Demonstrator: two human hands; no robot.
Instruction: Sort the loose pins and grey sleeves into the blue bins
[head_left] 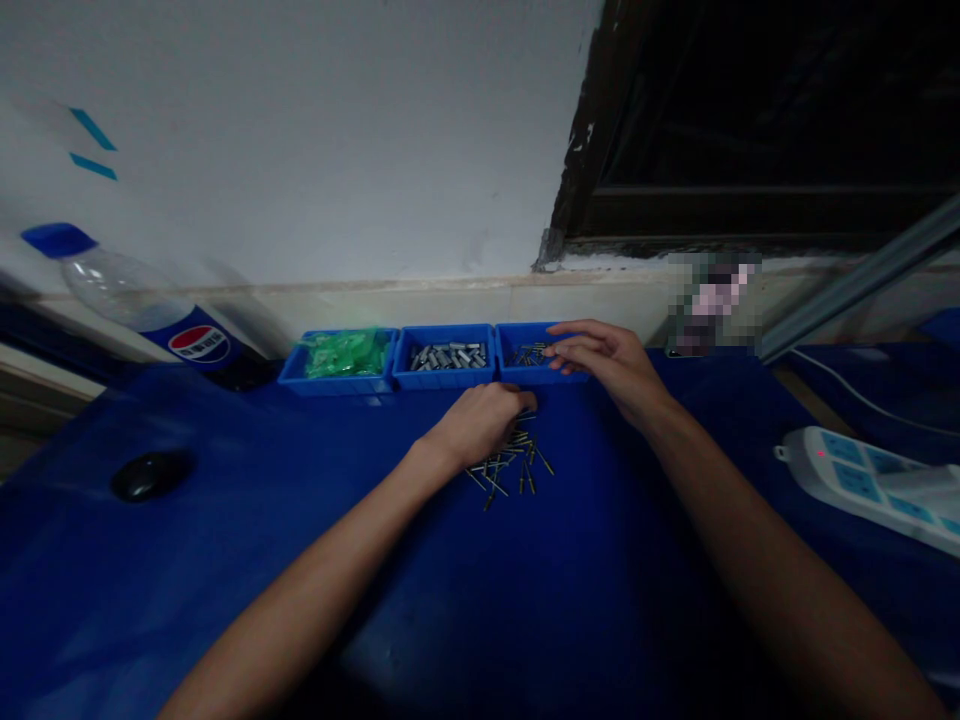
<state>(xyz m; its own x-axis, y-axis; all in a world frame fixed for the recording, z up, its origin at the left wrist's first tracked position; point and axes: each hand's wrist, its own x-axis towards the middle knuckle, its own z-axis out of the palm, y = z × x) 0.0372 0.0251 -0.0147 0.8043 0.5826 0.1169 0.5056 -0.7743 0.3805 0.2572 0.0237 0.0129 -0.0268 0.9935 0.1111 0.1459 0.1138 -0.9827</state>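
On the blue tabletop lies a loose pile of small metal pins (517,465) with thin shafts, some with thicker brass-coloured ends. My left hand (487,418) is over the pile's upper left side, its fingers curled down; whatever they pinch is hidden. Above the right-hand blue bin (504,372) is my right hand (607,360), fingers stretched out and somewhat apart, with nothing visible in them. Similar slim metal pieces (527,354) lie in that bin, partly covered by the hand.
A middle blue bin (444,380) holds short silvery cylinders (450,356). The left bin (337,386) contains green plastic bags (347,352). A cola bottle (199,335) and black mouse (144,477) are at left; a white power strip (862,480) is at right.
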